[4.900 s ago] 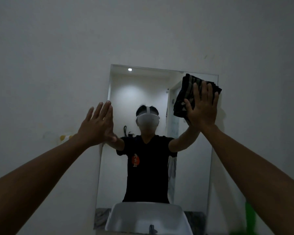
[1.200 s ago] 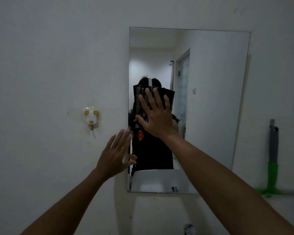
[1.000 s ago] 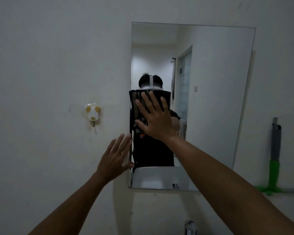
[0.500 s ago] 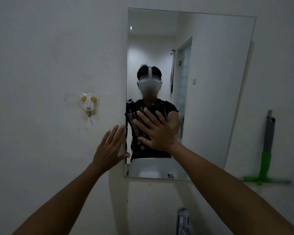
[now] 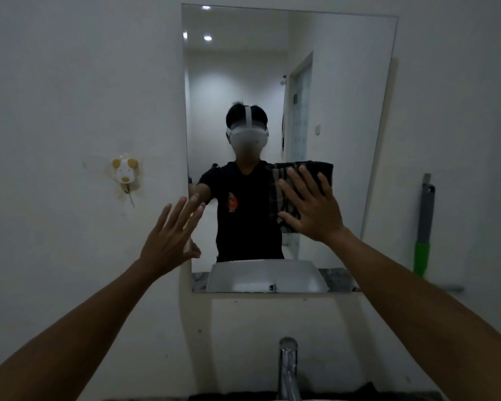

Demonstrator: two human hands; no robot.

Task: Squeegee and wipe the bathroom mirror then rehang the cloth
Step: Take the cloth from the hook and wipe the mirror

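Moved: cloth (image 5: 301, 180) now right of mirror (image 5: 344, 111) centre. My right hand (image 5: 313, 209) presses it flat-fingered; left hand (image 5: 171, 235) splayed, empty, at the mirror's left edge. Soft, light; I judge pinching a top corner best.

White wall (image 5: 55, 82), mirror (image 5: 344, 96), animal-shaped hook (image 5: 124, 172), squeegee (image 5: 425, 224)

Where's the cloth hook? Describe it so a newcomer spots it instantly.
Start at the mirror on the white wall. Look left of its left edge, above the open left hand. The hook is a small white animal-face piece with two yellow ears, the only coloured thing on that side.
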